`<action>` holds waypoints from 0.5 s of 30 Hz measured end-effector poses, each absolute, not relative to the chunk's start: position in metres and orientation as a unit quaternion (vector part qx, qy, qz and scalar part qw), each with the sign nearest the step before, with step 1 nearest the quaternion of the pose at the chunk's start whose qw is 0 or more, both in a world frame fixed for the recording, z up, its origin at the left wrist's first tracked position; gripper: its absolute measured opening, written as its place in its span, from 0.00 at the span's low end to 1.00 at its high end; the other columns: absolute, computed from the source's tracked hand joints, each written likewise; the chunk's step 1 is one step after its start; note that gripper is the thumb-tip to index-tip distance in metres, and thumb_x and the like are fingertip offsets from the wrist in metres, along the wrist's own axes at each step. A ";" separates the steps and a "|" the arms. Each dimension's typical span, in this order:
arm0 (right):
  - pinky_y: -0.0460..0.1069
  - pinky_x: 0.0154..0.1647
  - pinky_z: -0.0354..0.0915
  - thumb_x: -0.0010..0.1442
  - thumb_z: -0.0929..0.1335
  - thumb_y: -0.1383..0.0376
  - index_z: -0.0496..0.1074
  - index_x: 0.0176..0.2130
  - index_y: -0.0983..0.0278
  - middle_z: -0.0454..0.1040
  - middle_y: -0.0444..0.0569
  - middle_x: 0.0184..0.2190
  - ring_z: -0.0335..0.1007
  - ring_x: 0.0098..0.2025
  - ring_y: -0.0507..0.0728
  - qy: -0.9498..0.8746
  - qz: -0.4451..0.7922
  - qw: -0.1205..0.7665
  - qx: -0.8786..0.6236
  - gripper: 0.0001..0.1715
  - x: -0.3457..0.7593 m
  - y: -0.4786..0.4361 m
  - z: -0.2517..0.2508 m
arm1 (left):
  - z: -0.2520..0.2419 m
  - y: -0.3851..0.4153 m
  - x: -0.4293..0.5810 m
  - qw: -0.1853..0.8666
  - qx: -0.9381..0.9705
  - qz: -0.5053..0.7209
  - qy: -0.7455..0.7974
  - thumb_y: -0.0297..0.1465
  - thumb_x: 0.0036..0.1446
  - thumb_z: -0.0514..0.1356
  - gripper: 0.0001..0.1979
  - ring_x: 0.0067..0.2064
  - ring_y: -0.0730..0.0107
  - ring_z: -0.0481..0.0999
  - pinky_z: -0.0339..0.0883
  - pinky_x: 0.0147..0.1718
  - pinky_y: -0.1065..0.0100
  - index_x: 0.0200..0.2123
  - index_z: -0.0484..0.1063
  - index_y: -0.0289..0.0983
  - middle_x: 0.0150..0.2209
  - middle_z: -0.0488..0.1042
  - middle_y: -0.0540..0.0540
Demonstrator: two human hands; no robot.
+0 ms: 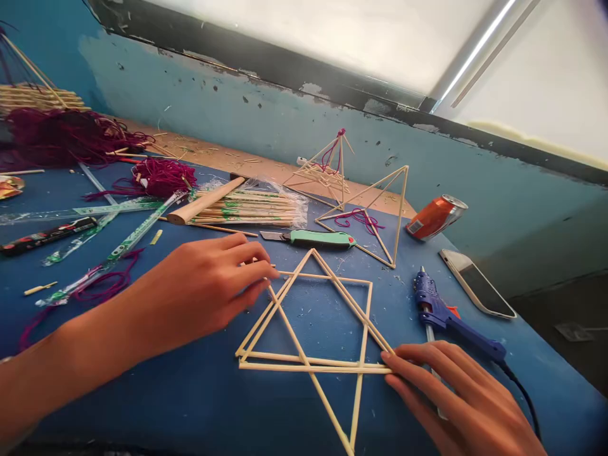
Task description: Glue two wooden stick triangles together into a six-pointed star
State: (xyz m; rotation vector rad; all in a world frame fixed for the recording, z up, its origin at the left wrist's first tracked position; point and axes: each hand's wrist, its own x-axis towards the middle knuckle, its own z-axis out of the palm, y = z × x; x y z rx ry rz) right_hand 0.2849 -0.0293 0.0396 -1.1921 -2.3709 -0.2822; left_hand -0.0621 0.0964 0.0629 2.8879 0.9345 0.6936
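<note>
Thin wooden sticks joined into triangles lie on the blue table in a six-pointed star shape. One triangle [329, 408] points towards me. Overlapping it is a doubled triangle [285, 367] whose tip points away, with its two layers slightly apart. My left hand [218, 278] has its fingertips closed at the far left corner of the triangle pointing towards me. At the right corner of the doubled triangle, my right hand [456, 386] pinches the stick ends between thumb and fingers. Beside that hand lies a blue glue gun [437, 307] with a glue stick under it.
Beyond the star lie a green utility knife [318, 239], a hammer [209, 201] and bagged sticks [266, 209]. Stick frames [401, 215] stand behind. An orange can [434, 218] leans near a phone [475, 283]. Purple yarn [161, 176], wrappers and a black marker [47, 235] occupy the left.
</note>
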 end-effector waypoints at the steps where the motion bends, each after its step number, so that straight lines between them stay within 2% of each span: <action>1: 0.50 0.40 0.73 0.68 0.69 0.67 0.77 0.49 0.60 0.80 0.50 0.39 0.76 0.39 0.56 -0.862 -0.102 0.236 -0.437 0.10 0.284 -0.029 0.039 | 0.062 0.088 -0.063 0.015 0.926 0.231 0.297 0.38 0.69 0.54 0.14 0.46 0.63 0.78 0.74 0.48 0.63 0.47 0.79 0.48 0.45 0.79 0.48; 6: 0.50 0.40 0.72 0.68 0.69 0.66 0.77 0.48 0.60 0.78 0.50 0.39 0.74 0.40 0.56 -0.859 -0.097 0.245 -0.439 0.09 0.285 -0.027 0.034 | 0.048 0.052 -0.068 -0.005 0.924 0.255 0.285 0.44 0.62 0.62 0.16 0.49 0.58 0.78 0.77 0.48 0.59 0.52 0.77 0.51 0.49 0.79 0.48; 15: 0.52 0.43 0.69 0.68 0.69 0.67 0.76 0.50 0.61 0.78 0.52 0.40 0.72 0.42 0.57 -0.856 -0.086 0.237 -0.451 0.11 0.286 -0.031 0.032 | 0.032 0.042 -0.069 -0.024 0.919 0.241 0.313 0.41 0.62 0.62 0.15 0.50 0.58 0.77 0.76 0.46 0.59 0.52 0.76 0.53 0.49 0.79 0.50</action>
